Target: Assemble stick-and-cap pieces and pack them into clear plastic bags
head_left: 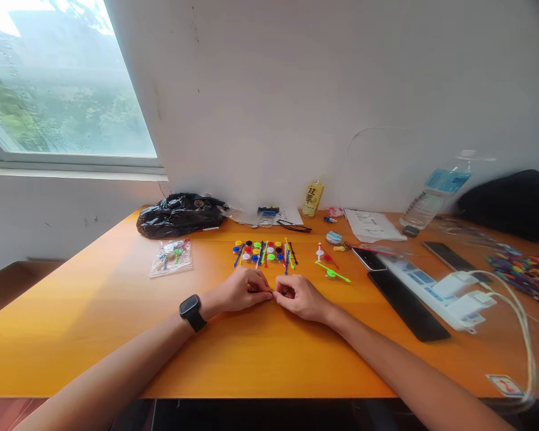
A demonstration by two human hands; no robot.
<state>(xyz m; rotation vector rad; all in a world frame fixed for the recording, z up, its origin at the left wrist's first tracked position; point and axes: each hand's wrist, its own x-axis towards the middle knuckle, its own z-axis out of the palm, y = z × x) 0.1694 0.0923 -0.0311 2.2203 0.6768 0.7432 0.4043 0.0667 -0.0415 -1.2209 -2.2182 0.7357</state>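
Observation:
My left hand (242,291) and my right hand (299,297) rest together on the orange table (117,311), fingertips meeting at the middle. Both are pinched closed on small toy pieces, a dark bit showing in the right hand and an orange bit in the left; I cannot make them out clearly. A black watch (191,312) sits on my left wrist. Just beyond my hands lie several coloured plastic discs and sticks (265,251). To the right of them lie assembled stick pieces, green and red (330,268).
A clear bag of coloured parts (172,256) lies left, a black plastic bag (179,214) behind it. At right are a phone (369,258), a black slab (406,305), a white power strip with chargers (435,287), a water bottle (435,191), papers (372,225) and a dark bag (512,203).

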